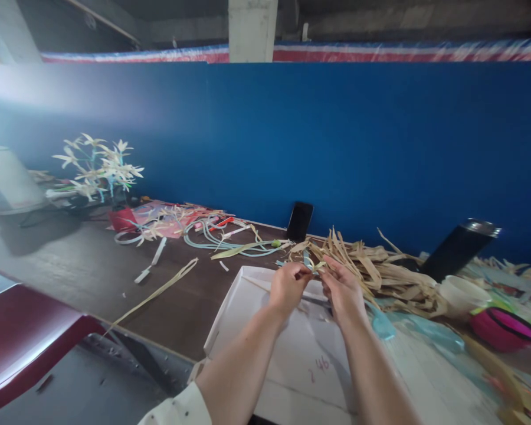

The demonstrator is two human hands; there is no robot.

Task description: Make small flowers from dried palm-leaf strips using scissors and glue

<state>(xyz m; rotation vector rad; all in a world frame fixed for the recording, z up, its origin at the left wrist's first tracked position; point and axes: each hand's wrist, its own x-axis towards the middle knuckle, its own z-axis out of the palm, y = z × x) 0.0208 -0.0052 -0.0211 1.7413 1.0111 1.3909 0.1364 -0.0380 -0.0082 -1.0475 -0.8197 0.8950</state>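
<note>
My left hand (291,287) and my right hand (344,290) meet above a white box lid (265,333) with red handwriting on it. Between their fingertips is a small piece of pale yellow-green husk strip (317,267), its ends spread like petals. Both hands are closed in a pinch on it; the left fingers are curled, the right thumb and forefinger reach toward them. A thin pale stick (255,283) lies near my left hand over the lid. Just beyond my right hand is a heap of dried husks (371,265).
A dark phone (300,221) leans against the blue partition (358,141). To the right stand a tilted black flask (458,251), a white bowl (464,295) and a pink container (504,329). Leftward are coiled pale-blue cords (203,244), a husk strip (159,290) and a red pot (123,219) of husk flowers (101,165).
</note>
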